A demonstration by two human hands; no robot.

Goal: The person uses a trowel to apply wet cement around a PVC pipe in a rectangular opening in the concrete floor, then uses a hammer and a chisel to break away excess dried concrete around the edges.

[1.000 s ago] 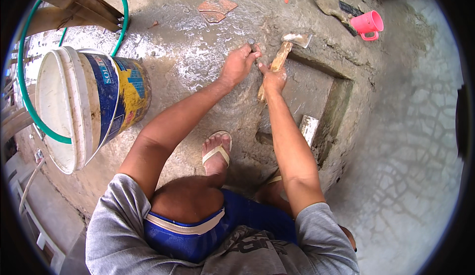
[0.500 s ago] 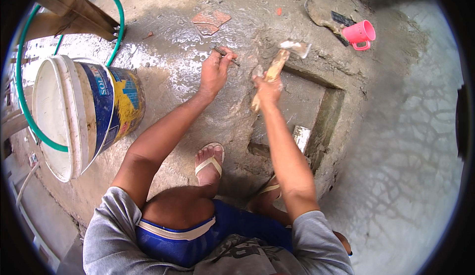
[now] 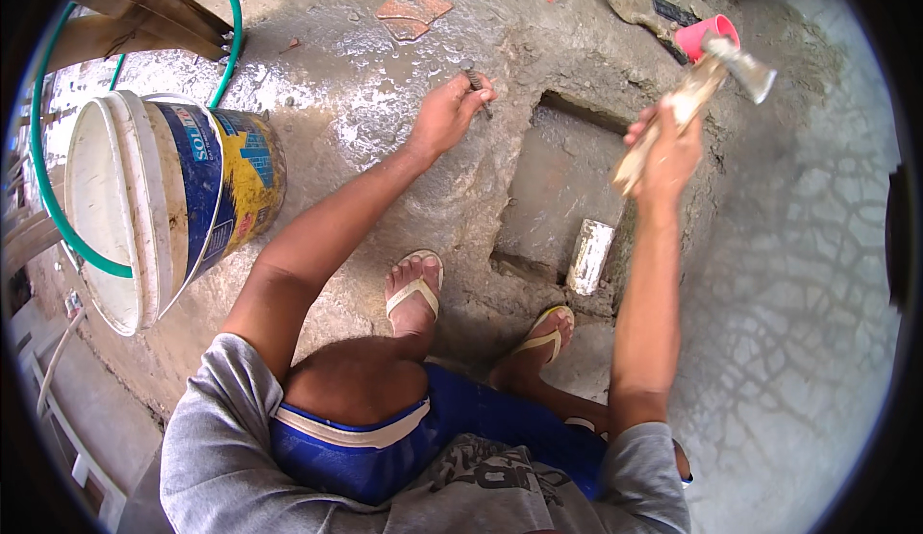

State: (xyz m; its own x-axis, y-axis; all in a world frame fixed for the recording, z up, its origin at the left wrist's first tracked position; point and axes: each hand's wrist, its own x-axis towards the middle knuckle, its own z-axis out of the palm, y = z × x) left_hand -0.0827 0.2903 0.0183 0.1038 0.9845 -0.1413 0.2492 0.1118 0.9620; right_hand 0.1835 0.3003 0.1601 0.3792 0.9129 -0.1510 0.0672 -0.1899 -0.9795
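Gripping left hand [image 3: 448, 115]: closed on ribbed rod [image 3: 474, 79], left of pit [image 3: 562, 169].
Right hand [image 3: 671, 157]: closed around wooden-handled tool [image 3: 696, 90], at pit's right.

From the pit [image 3: 558, 164], you have the bucket [image 3: 173, 198] at nine o'clock, tiles [image 3: 409, 20] between ten and eleven, your rod [image 3: 476, 80] nearer in on that line, the mug [image 3: 689, 42] between one and two, your hammer [image 3: 699, 92] at two.
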